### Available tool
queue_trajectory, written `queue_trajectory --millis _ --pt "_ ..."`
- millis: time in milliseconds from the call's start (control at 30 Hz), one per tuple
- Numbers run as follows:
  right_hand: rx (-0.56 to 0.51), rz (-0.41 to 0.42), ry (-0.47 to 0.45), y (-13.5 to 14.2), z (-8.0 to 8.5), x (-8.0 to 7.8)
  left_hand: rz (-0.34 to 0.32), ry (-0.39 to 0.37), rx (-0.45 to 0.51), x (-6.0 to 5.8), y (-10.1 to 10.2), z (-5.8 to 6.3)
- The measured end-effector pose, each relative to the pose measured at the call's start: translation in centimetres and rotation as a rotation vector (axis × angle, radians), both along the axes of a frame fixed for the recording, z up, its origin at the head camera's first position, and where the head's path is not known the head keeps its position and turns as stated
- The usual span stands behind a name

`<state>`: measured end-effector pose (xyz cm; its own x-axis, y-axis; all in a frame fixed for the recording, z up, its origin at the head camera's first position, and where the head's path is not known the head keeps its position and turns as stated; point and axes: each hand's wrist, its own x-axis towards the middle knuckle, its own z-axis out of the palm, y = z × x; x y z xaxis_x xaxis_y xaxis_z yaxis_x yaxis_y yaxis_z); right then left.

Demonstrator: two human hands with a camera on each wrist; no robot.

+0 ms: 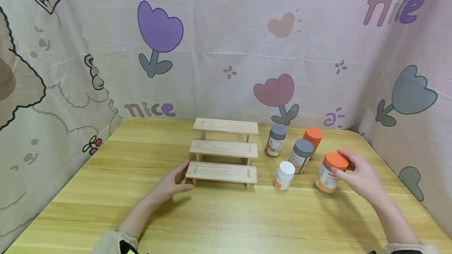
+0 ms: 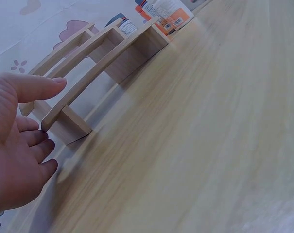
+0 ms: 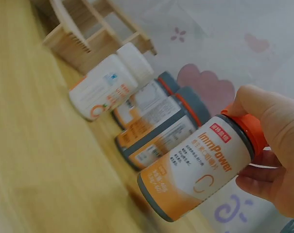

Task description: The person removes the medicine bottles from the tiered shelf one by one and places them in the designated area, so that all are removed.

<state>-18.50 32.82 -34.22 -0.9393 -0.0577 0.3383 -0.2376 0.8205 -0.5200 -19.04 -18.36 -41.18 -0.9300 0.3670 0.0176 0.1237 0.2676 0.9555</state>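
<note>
A three-step wooden display shelf (image 1: 221, 172) stands on the table. At its left end is my left hand (image 1: 171, 187), thumb apart from the fingers. In the left wrist view its fingertips (image 2: 48, 167) lie by the end of the lowest step, with the thumb above; whether they touch the wood is hard to tell. My right hand (image 1: 363, 175) grips a vitamin bottle (image 3: 193, 170) by its orange lid, thumb on one side and fingers on the other. That bottle has a white and orange label and leans slightly. Whether its base touches the table cannot be told.
Between shelf and right hand stand a small white bottle (image 1: 284, 175), two grey-lidded bottles, one nearer (image 1: 301, 156) and one farther back (image 1: 276, 140), and an orange-lidded bottle (image 1: 313, 136) partly hidden behind the nearer one. A printed cloth (image 1: 212, 30) hangs behind the wooden table (image 1: 226, 218).
</note>
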Motion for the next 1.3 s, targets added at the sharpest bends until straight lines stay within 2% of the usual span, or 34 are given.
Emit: queue_trajectory --millis 167,500,933,1167,1300 --pt "0.001 0.009 -0.001 0.0 -0.8 0.2 -0.005 0.005 0.014 0.0 -0.1 -0.1" --pt "-0.004 0.008 -0.001 0.6 -1.2 0.3 -0.007 0.008 0.018 -0.1 0.1 -0.1" --pt "0.002 0.084 -0.069 1.1 -0.7 0.3 -0.029 0.011 0.020 -0.2 0.1 0.2" --pt "-0.031 0.145 -0.080 1.4 -0.5 0.4 -0.001 0.002 -0.020 -0.1 0.0 0.4" --pt "-0.053 0.162 -0.071 1.4 0.0 0.2 0.045 0.036 -0.095 -0.1 -0.6 1.3"
